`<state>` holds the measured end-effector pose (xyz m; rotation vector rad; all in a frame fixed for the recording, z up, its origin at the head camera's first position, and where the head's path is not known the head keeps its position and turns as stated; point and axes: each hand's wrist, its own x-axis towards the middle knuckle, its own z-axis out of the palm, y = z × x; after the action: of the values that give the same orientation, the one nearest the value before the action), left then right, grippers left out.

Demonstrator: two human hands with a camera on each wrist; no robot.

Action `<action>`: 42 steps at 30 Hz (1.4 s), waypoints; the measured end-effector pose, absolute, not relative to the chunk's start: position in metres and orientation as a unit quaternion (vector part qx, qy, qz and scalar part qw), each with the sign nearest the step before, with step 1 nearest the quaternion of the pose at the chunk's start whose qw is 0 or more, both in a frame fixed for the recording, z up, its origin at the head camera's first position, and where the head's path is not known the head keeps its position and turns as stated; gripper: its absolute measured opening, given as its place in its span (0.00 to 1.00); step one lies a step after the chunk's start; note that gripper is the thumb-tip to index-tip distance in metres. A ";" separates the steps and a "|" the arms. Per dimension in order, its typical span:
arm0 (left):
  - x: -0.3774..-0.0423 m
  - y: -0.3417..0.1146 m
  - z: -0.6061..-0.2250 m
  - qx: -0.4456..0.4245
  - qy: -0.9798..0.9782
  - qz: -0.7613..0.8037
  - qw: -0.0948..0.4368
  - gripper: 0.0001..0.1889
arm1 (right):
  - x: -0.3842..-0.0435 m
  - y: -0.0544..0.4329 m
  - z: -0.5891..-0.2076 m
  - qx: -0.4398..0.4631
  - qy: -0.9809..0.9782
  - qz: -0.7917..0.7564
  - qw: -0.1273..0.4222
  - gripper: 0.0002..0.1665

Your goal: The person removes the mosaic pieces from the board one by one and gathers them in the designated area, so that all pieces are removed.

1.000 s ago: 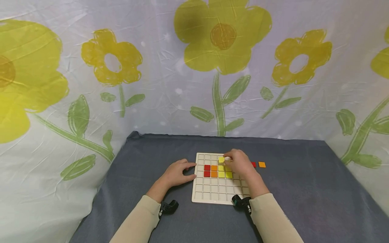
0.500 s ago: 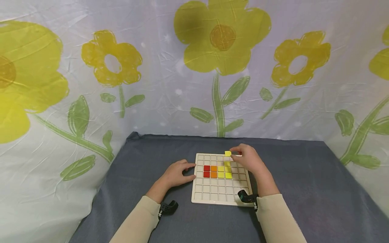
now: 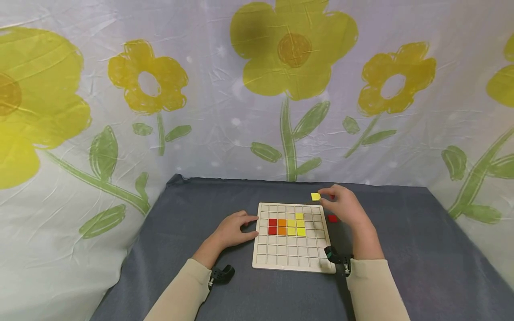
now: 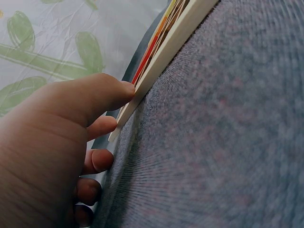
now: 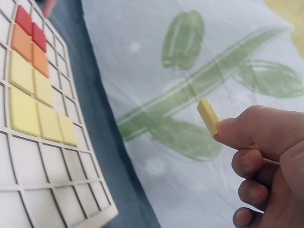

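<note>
My right hand (image 3: pixel 345 207) pinches a yellow square tile (image 3: pixel 316 196) between thumb and fingers, just past the far right corner of the wooden grid board (image 3: pixel 281 249). In the right wrist view the tile (image 5: pixel 207 117) shows edge-on at the fingertips, raised away from the board. On the board sit two red tiles (image 3: pixel 272 226), two orange tiles (image 3: pixel 282 226) and several yellow tiles (image 3: pixel 296 231). My left hand (image 3: pixel 230 229) rests at the board's left side; its thumb (image 4: pixel 111 92) and a finger touch the edge in the left wrist view.
A loose red tile (image 3: pixel 333 218) lies on the dark grey cloth (image 3: pixel 261 294), right of the board. Another bit of red shows by the right hand's fingers. Behind the table hangs a flower-printed curtain (image 3: pixel 217 133).
My right hand has drawn back rightward and away from over the board, still pinching the yellow tile. The loose red tile is in view again beside the board. My left hand has stayed put.
</note>
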<state>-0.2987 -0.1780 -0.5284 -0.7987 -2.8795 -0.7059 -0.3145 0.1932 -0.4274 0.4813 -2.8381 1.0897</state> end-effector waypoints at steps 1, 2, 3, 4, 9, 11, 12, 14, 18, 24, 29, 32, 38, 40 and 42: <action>-0.299 -0.178 -0.528 -0.260 -0.937 -0.231 0.036 0.27 | -0.314 0.195 -0.426 0.153 -0.922 0.354 0.031 0.21; -0.299 -0.178 -0.528 -0.260 -0.937 -0.231 0.037 0.27 | -0.313 0.197 -0.424 0.150 -0.923 0.353 0.030 0.21; -0.298 -0.178 -0.528 -0.260 -0.937 -0.232 0.036 0.27 | -0.312 0.199 -0.423 0.145 -0.923 0.354 0.029 0.21; -0.298 -0.178 -0.528 -0.260 -0.936 -0.233 0.036 0.27 | -0.311 0.201 -0.422 0.140 -0.924 0.354 0.027 0.21; -0.298 -0.178 -0.527 -0.261 -0.936 -0.234 0.033 0.27 | -0.308 0.211 -0.417 0.121 -0.930 0.347 0.023 0.22; -0.298 -0.178 -0.527 -0.262 -0.936 -0.233 0.033 0.27 | -0.307 0.216 -0.416 0.113 -0.931 0.346 0.021 0.22; -0.298 -0.178 -0.527 -0.262 -0.936 -0.233 0.032 0.27 | -0.307 0.218 -0.415 0.109 -0.932 0.346 0.021 0.22; -0.298 -0.178 -0.527 -0.262 -0.936 -0.233 0.032 0.27 | -0.306 0.223 -0.415 0.100 -0.932 0.348 0.019 0.22; -0.298 -0.179 -0.527 -0.264 -0.936 -0.232 0.031 0.27 | -0.305 0.234 -0.415 0.087 -0.933 0.349 0.017 0.23; -0.298 -0.178 -0.526 -0.265 -0.935 -0.235 0.032 0.27 | -0.303 0.252 -0.417 0.066 -0.934 0.351 0.017 0.23; -0.298 -0.178 -0.526 -0.266 -0.934 -0.237 0.035 0.27 | -0.300 0.267 -0.420 0.046 -0.932 0.360 0.005 0.24; -0.297 -0.178 -0.526 -0.266 -0.934 -0.237 0.038 0.27 | -0.298 0.276 -0.423 0.029 -0.928 0.371 -0.006 0.26; -0.299 -0.179 -0.528 -0.262 -0.936 -0.232 0.033 0.27 | -0.299 0.292 -0.436 -0.001 -0.927 0.374 -0.025 0.27; -0.299 -0.179 -0.529 -0.263 -0.936 -0.232 0.034 0.27 | -0.299 0.297 -0.441 -0.006 -0.928 0.372 -0.031 0.27; -0.300 -0.180 -0.530 -0.264 -0.936 -0.232 0.033 0.27 | -0.300 0.301 -0.447 -0.009 -0.928 0.370 -0.037 0.27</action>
<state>-0.2999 -0.1797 -0.5302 -0.8108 -2.8783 -0.7149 -0.2996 0.3010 -0.4469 -0.0306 -2.9870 1.1894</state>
